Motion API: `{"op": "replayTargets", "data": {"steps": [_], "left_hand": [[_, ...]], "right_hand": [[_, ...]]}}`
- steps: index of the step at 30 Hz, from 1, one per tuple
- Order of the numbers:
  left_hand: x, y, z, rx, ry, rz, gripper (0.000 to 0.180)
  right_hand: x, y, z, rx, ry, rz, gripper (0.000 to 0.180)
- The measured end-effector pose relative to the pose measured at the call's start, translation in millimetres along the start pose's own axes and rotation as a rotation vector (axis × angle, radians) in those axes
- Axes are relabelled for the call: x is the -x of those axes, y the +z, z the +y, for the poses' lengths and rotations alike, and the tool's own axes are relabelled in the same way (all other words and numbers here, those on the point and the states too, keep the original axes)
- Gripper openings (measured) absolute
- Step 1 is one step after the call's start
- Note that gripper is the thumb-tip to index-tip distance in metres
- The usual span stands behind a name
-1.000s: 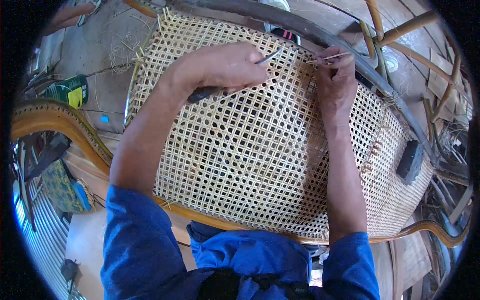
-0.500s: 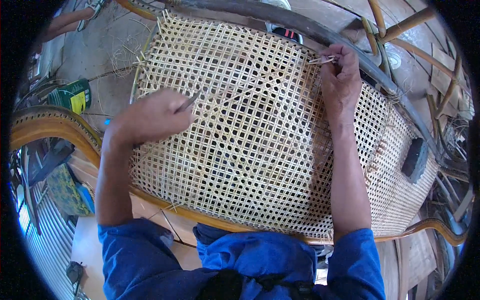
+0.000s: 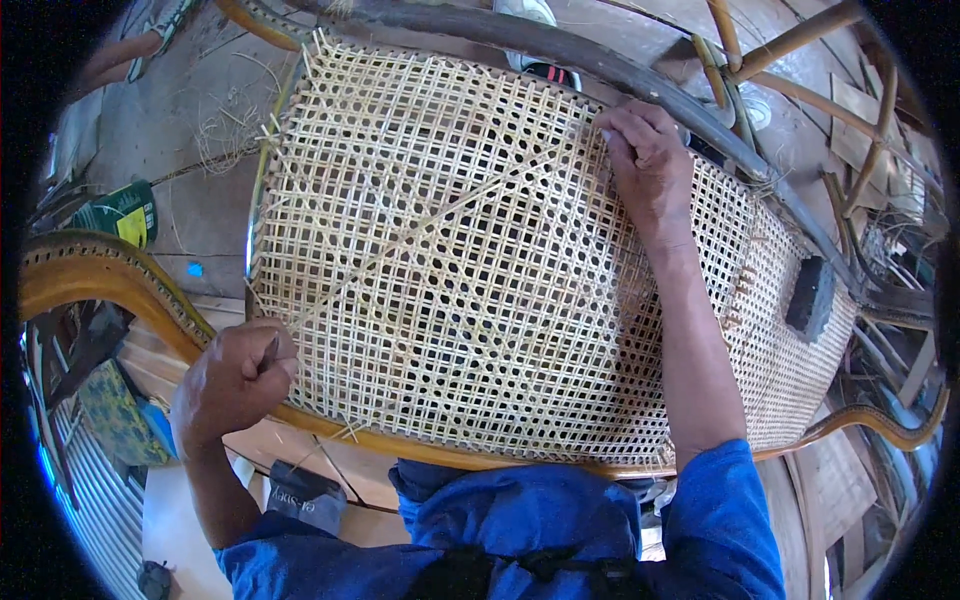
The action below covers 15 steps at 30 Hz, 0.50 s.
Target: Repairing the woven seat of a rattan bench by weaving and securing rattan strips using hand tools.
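A woven cane panel (image 3: pixel 450 260) with an open lattice of holes spans a curved wooden frame (image 3: pixel 400 437) in front of me. My left hand (image 3: pixel 238 382) is closed at the panel's near left corner. Between its thumb and finger shows the tip of a slim, dark pointed tool (image 3: pixel 272 350). A loose cane strand (image 3: pixel 430 224) runs diagonally over the weave, from near my right hand down toward the left. My right hand (image 3: pixel 648 150) has its fingers curled down onto the panel's far edge. What lies under those fingers is hidden.
A dark rectangular block (image 3: pixel 808 298) rests on the panel's right part. Beyond the far edge runs a dark pole (image 3: pixel 560 50), with bent rattan poles (image 3: pixel 800 45) at the upper right. Another person's shoe (image 3: pixel 550 75) shows there. A green container (image 3: pixel 120 215) stands at the left.
My left hand has moved down and left from above the panel to its near left corner. My right hand's fingers have curled down onto the far edge. The view has shifted slightly.
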<state>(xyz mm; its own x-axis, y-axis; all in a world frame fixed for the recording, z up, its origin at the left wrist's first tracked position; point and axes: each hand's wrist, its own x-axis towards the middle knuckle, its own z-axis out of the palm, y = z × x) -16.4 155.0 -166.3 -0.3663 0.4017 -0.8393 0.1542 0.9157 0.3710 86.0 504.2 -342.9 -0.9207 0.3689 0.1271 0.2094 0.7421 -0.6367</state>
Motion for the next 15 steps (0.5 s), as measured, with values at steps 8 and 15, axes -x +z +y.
{"op": "replayTargets", "data": {"steps": [8, 15], "left_hand": [[9.8, 5.5, -22.1, 0.145, 0.124, 0.106, 0.015], [26.9, 12.0, -14.9, 0.218, -0.067, 0.214, 0.016]], "right_hand": [[-2.1, -1.6, 7.6, -0.055, -0.083, 0.099, 0.023], [14.7, -22.3, -1.1, -1.0, 0.386, 0.066, 0.017]]}}
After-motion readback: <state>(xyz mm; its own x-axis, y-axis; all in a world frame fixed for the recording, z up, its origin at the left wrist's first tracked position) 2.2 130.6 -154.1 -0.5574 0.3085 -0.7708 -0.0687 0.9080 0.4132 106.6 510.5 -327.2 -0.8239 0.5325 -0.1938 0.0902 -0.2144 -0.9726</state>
